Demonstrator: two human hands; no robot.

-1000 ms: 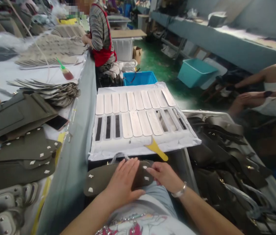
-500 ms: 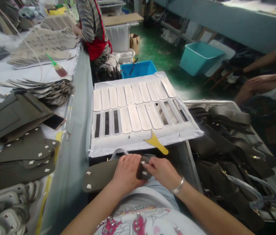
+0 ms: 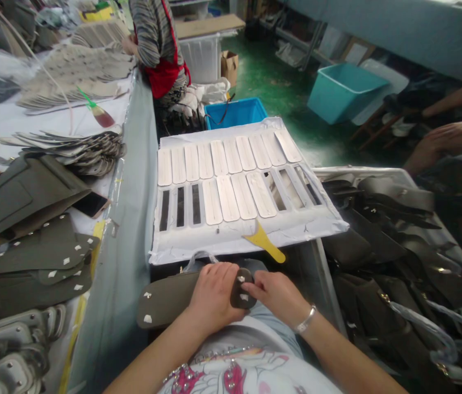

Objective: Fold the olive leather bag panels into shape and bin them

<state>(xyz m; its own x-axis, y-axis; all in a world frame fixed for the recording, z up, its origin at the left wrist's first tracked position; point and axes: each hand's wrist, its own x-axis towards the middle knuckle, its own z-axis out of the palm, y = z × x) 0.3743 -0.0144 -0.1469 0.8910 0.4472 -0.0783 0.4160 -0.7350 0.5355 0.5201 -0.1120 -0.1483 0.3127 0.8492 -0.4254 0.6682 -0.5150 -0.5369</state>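
Observation:
A dark olive leather piece (image 3: 165, 300) with small white tabs lies across my lap. My left hand (image 3: 214, 293) is curled over its right part and grips it. My right hand (image 3: 276, 293) pinches at the piece's rounded right end, fingertips on a white tab; a silver bracelet sits on that wrist. Just beyond my hands is a white board (image 3: 198, 241) carrying two rows of pale strips, some slots showing dark. A yellow scraper (image 3: 265, 242) rests on the board's near edge.
Stacks of olive pieces (image 3: 34, 257) cover the table on my left. A bin of dark leather parts (image 3: 395, 257) stands at my right. A person in a red apron (image 3: 159, 49) works further along. Blue tubs (image 3: 234, 112) stand on the green floor. Another person's arms (image 3: 448, 137) show at the right edge.
My left hand went from lying flat on the olive piece to curling over and gripping it. My right fingers closed in on the piece's end. The view tilted slightly downward.

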